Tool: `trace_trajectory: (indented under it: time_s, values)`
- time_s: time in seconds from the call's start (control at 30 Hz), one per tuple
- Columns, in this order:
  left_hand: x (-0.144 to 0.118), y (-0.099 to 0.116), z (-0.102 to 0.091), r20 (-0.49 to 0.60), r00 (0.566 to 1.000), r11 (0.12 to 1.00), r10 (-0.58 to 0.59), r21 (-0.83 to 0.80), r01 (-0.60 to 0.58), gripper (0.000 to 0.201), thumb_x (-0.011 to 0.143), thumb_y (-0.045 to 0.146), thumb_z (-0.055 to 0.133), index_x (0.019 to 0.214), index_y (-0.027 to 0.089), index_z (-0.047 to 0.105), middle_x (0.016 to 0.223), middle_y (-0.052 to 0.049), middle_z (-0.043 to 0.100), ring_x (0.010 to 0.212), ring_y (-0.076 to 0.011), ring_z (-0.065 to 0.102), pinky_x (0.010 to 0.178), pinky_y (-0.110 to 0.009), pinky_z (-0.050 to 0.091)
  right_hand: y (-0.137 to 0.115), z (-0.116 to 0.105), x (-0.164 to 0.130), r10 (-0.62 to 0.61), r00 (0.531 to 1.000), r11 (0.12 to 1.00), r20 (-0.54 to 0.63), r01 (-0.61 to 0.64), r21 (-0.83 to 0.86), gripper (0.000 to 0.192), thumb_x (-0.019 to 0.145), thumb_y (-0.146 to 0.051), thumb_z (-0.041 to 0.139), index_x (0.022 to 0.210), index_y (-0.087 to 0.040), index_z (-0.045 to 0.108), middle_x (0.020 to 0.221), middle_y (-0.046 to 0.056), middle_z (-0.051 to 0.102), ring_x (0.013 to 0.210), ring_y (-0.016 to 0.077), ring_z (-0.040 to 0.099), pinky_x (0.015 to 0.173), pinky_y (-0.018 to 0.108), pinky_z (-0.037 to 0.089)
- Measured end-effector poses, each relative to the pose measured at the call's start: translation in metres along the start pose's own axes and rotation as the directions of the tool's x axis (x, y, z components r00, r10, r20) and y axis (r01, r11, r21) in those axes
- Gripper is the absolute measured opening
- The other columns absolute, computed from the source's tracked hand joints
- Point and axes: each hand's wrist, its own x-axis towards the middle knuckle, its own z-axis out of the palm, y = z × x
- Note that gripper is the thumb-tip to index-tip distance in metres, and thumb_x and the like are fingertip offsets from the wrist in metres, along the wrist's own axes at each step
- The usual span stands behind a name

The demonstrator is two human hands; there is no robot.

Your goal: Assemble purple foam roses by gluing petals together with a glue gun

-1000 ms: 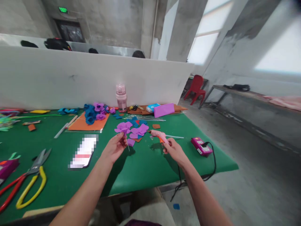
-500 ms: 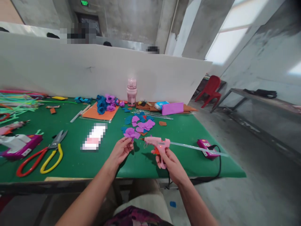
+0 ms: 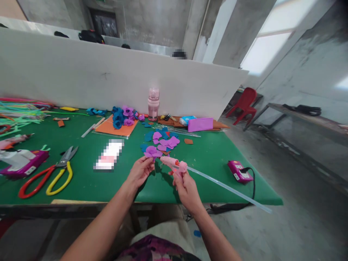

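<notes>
Head view: left hand [image 3: 140,172], fingers closed, pinches a half-built purple felt flower [image 3: 152,152] by its base, held just above the green felt-covered surface [image 3: 81,177] near its front edge. Right hand [image 3: 185,185] has its fingers wrapped round the grip of a pink hot-glue gun [image 3: 174,165]; the nozzle points left, right at the flower's underside, touching or nearly so, cannot tell which. A long clear glue stick [image 3: 225,187] juts from the gun's back, out past the surface's right front corner.

Progress, judged: the flower has several petals on but looks unfinished; gluing is in hand. Just behind the flower lies a pile of loose purple and blue felt petals [image 3: 163,140], so more petals probably remain. Further back from the flower, a cluster of finished blue and purple felt roses [image 3: 122,116] sits on an orange sheet [image 3: 114,129], so several blooms are done.

Right of the flower: a magenta power block with black cord [image 3: 239,171]. Left of the flower: yellow-and-red handled scissors [image 3: 51,174]. Behind the petal pile: a pink water bottle [image 3: 153,103] against the white partition board [image 3: 81,83].
</notes>
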Motion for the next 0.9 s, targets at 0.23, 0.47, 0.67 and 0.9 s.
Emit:
trace_trajectory:
  time_s: [0.23,0.47,0.67,0.9]
  values:
    - [0.0001,-0.0004,0.0004,0.003,1.000,1.000,-0.006,-0.007,0.006,0.020,0.060,0.017,0.076,0.073,0.011,0.061,0.062,0.003,0.057,0.051,-0.0046,0.052,0.051,-0.017,0.044,-0.0030,0.0076,0.0004,-0.078,0.996,0.995,-0.053,0.074,-0.072,0.030,0.091,-0.031,0.035,0.106,-0.016,0.057,0.078,0.007,0.064,0.066,0.0177,0.060,0.060,0.026,0.047]
    - [0.0009,-0.0011,-0.0007,0.009,1.000,1.000,-0.021,-0.009,0.021,0.021,0.060,0.016,0.076,0.075,0.011,0.062,0.063,0.002,0.058,0.052,-0.0045,0.052,0.052,-0.017,0.044,-0.0047,0.0082,0.0024,-0.074,0.997,0.993,-0.032,0.071,-0.090,0.033,0.092,-0.031,0.034,0.109,-0.016,0.058,0.083,0.008,0.066,0.071,0.0186,0.061,0.065,0.028,0.049]
    - [0.0006,-0.0005,0.0000,0.013,1.000,1.000,-0.018,-0.007,0.018,0.020,0.060,0.016,0.076,0.075,0.011,0.062,0.064,0.002,0.058,0.052,-0.0046,0.052,0.052,-0.017,0.044,-0.0039,0.0079,0.0027,-0.063,0.998,0.989,-0.013,0.061,-0.135,0.033,0.092,-0.030,0.033,0.111,-0.018,0.058,0.087,0.009,0.066,0.083,0.0212,0.062,0.075,0.032,0.049]
    - [-0.0004,0.0006,0.0017,0.002,1.000,1.000,-0.020,0.003,0.020,0.020,0.060,0.017,0.076,0.074,0.011,0.062,0.064,0.002,0.058,0.051,-0.0047,0.052,0.051,-0.017,0.045,-0.0020,0.0090,0.0028,-0.077,0.997,0.986,-0.012,0.074,-0.152,0.034,0.092,-0.028,0.034,0.116,-0.018,0.055,0.095,0.011,0.066,0.094,0.0234,0.061,0.085,0.036,0.047]
